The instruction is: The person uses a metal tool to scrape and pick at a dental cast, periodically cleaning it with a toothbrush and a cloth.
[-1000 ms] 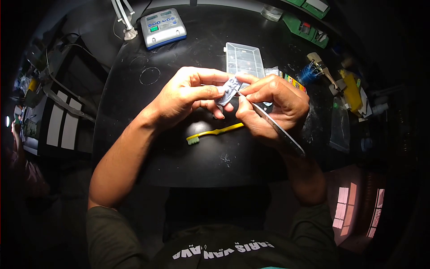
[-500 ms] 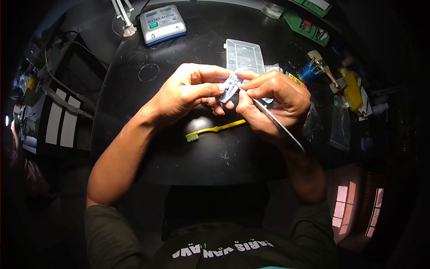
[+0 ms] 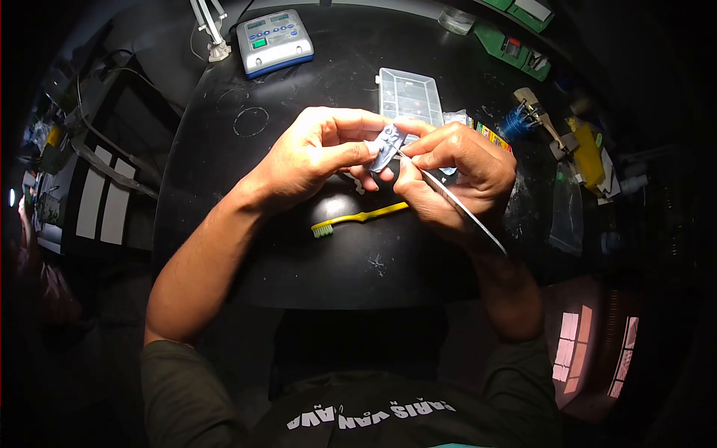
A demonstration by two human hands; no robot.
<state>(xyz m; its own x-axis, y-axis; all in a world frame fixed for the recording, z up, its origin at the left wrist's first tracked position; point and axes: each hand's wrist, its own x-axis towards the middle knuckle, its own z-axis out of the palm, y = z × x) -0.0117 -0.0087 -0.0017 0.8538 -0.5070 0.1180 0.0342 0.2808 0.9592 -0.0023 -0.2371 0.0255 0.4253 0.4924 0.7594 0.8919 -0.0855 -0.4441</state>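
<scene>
My left hand [image 3: 317,149] pinches a small grey-blue moulded piece [image 3: 386,148] between thumb and fingers. Raised round details show on the piece's upper part. In my right hand [image 3: 467,160] is a slim metal tool with a ridged handle [image 3: 461,207], gripped like a pen. Its fine tip meets the right edge of the piece, and the handle's rear end slants down toward my wrist. Below the hands lies a yellow toothbrush [image 3: 362,216] with green bristles, its right end hidden behind my right hand.
Beyond my hands sits a clear compartment box [image 3: 409,95]. A silver-blue control unit [image 3: 274,43] and a lamp arm [image 3: 211,30] stand at the back left. At right are a blue wire spool [image 3: 515,125], a yellow object [image 3: 590,160], a plastic bag [image 3: 566,213] and green bins [image 3: 511,52].
The grey-blue piece has turned slightly in my left fingers, showing its raised details more upright. My right hand and the tool have shifted only a little.
</scene>
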